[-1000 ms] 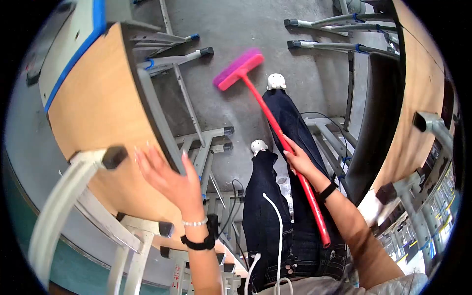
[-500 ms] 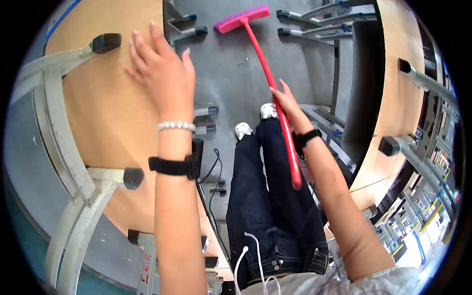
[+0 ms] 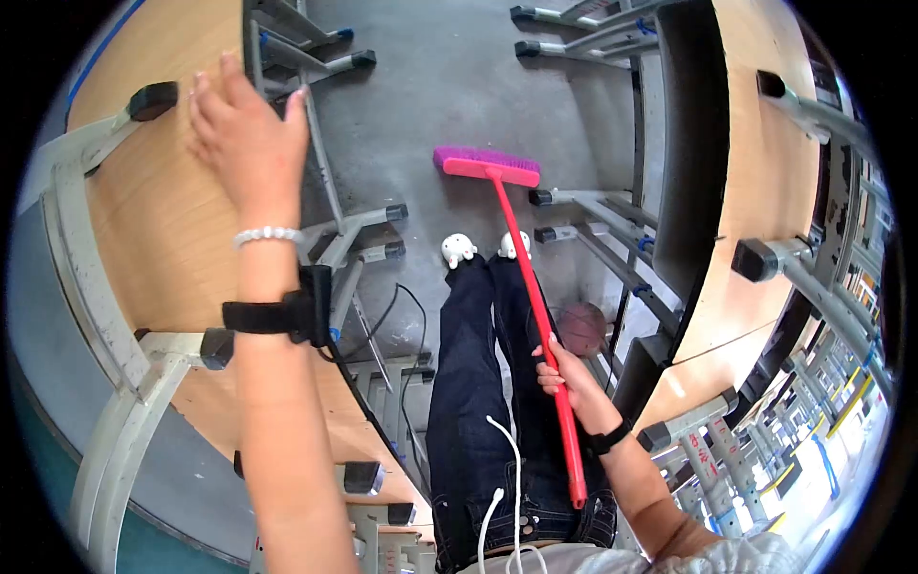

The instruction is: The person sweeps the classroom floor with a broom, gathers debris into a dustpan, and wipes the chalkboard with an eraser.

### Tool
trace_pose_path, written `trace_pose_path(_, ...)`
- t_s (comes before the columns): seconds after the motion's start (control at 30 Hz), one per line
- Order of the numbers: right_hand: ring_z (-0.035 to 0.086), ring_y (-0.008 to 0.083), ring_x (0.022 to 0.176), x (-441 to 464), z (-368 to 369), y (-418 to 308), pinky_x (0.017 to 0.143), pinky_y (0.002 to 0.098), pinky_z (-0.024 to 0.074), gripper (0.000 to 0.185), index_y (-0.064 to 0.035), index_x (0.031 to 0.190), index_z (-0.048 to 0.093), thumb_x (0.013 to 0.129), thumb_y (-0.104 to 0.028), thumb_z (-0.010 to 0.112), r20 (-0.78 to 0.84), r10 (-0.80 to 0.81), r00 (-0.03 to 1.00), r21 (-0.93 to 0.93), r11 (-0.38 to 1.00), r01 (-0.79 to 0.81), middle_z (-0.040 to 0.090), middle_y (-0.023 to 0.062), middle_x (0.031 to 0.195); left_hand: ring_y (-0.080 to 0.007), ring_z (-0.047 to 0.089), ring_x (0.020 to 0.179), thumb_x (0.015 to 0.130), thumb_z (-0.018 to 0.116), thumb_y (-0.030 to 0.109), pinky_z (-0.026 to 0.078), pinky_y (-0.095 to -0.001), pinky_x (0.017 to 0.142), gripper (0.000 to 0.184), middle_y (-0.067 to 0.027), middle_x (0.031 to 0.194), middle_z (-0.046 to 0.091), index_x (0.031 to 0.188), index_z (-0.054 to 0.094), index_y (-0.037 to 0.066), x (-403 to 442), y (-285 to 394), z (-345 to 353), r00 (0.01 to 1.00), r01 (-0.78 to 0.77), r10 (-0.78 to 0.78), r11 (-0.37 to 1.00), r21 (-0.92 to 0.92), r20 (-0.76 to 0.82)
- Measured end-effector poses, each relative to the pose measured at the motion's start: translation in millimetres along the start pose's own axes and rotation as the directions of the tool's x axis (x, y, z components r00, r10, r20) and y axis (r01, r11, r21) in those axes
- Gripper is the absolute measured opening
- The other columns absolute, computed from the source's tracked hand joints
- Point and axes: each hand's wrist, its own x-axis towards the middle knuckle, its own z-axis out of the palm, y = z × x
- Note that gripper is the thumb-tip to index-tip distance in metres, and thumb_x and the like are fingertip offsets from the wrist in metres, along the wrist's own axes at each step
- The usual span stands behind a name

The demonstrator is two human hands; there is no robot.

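Observation:
My right hand (image 3: pixel 572 379) is wrapped around the red handle of a broom (image 3: pixel 521 253), below the middle of its length. The pink broom head (image 3: pixel 516 174) with purple bristles is on the grey floor ahead of my white shoes. The handle's lower end is beside my right thigh. On the left, my left hand (image 3: pixel 251 143) is at the edge of a light wooden desk (image 3: pixel 153 220), fingers stretched out and thumb apart, holding nothing. Whether the palm presses on the desktop cannot be told. Beaded bracelet and black strap circle the left wrist.
Upturned stools with grey metal legs (image 3: pixel 86 249) rest on the left desk. More stool legs (image 3: pixel 803 268) stick out over the right desk (image 3: pixel 765 191). Desk feet (image 3: pixel 540 198) reach into the aisle from both sides. A round brownish ball (image 3: pixel 581 328) lies by my right leg. A dark cable (image 3: pixel 421 316) hangs at left.
The broom has come back toward me, its head now closer to my shoes. My right hand has moved down toward my body with it. My left hand has shifted left along the desk.

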Motion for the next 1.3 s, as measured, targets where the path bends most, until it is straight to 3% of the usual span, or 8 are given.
trace_pose_path(0.1,0.027,0.0042,0.035,-26,-2,-3,0.033,0.0193,0.0257,0.038,-0.009,0.091,0.044,0.092,-0.047,0.037,0.001,-0.04,0.999,0.083,0.996,0.04,0.032,-0.0042,0.049,-0.0371,0.041,0.114,0.07,0.065,0.048,0.034,-0.0471,0.094,0.071,-0.0223,0.123,0.043,0.125,0.042,0.009,-1,-3,2,0.997,-0.05,0.053,0.996,0.075,-0.047)
trace_pose_path(0.27,0.035,0.0076,0.035,22,-17,-33,0.032,0.0216,0.03,0.034,-0.0092,0.091,0.042,0.093,-0.043,0.037,-0.022,-0.391,0.92,-0.123,0.915,0.385,0.037,-0.0022,0.048,-0.0374,0.041,0.115,0.071,0.064,0.05,0.035,-0.0475,0.094,0.071,-0.0225,0.122,0.045,0.124,0.044,0.008,0,-9,9,0.992,-0.097,0.103,0.992,0.078,-0.074)
trace_pose_path(0.4,0.039,0.0105,0.038,86,-22,-76,0.034,0.0249,0.034,0.038,-0.0091,0.087,0.04,0.093,-0.047,0.034,-0.27,-0.585,0.765,-0.316,0.804,0.503,0.038,0.0003,0.05,-0.0385,0.042,0.114,0.071,0.064,0.05,0.036,-0.0507,0.091,0.071,-0.0214,0.122,0.044,0.125,0.043,0.01,1,-13,16,0.989,-0.114,0.118,0.992,0.046,-0.089)
trace_pose_path(0.5,0.037,0.0108,0.038,107,-44,-76,0.035,0.0257,0.0339,0.044,-0.01,0.082,0.04,0.09,-0.053,0.033,-0.344,-0.491,0.8,-0.223,0.871,0.438,0.037,0.0001,0.051,-0.038,0.041,0.114,0.072,0.063,0.051,0.034,-0.0487,0.093,0.071,-0.0223,0.122,0.045,0.125,0.043,0.008,0,-12,9,0.992,-0.11,0.114,0.992,0.064,-0.058)
trace_pose_path(0.67,0.031,0.0082,0.038,83,-53,-43,0.038,0.0235,0.031,0.05,-0.0122,0.074,0.04,0.085,-0.061,0.036,-0.046,-0.113,0.992,0.296,0.947,0.122,0.03,-0.003,0.05,-0.0358,0.041,0.115,0.074,0.061,0.051,0.032,-0.0447,0.097,0.071,-0.0235,0.12,0.046,0.125,0.044,0.005,0,-8,9,0.991,-0.104,0.11,0.992,0.075,-0.081)
trace_pose_path(0.97,0.028,0.0044,0.038,3,21,-33,0.035,0.0187,0.0263,0.041,-0.0096,0.078,0.044,0.088,-0.049,0.043,0.414,0.017,0.91,0.411,0.889,-0.204,0.029,-0.0048,0.051,-0.0377,0.04,0.115,0.072,0.062,0.05,0.036,-0.0515,0.091,0.07,-0.0215,0.121,0.044,0.125,0.042,0.009,2,-15,17,0.988,-0.128,0.132,0.99,0.059,-0.079)
trace_pose_path(1.17,0.032,0.0044,0.035,-58,57,-53,0.031,0.0195,0.031,0.034,-0.0088,0.084,0.044,0.092,-0.042,0.041,0.283,-0.123,0.951,0.107,0.99,0.096,0.031,-0.0054,0.049,-0.0388,0.041,0.114,0.072,0.062,0.051,0.035,-0.0504,0.092,0.072,-0.0223,0.121,0.045,0.126,0.041,0.009,2,-20,17,0.989,-0.141,0.143,0.989,0.042,-0.047)
trace_pose_path(1.3,0.04,0.0072,0.037,-17,64,-70,0.033,0.0218,0.0356,0.033,-0.0057,0.09,0.047,0.093,-0.038,0.04,0.264,-0.339,0.903,-0.235,0.885,0.401,0.04,-0.0025,0.05,-0.0384,0.047,0.106,0.073,0.057,0.058,0.038,-0.0431,0.091,0.076,-0.0231,0.117,0.049,0.123,0.045,0.002,8,-26,24,0.971,-0.208,0.222,0.966,0.157,-0.083)
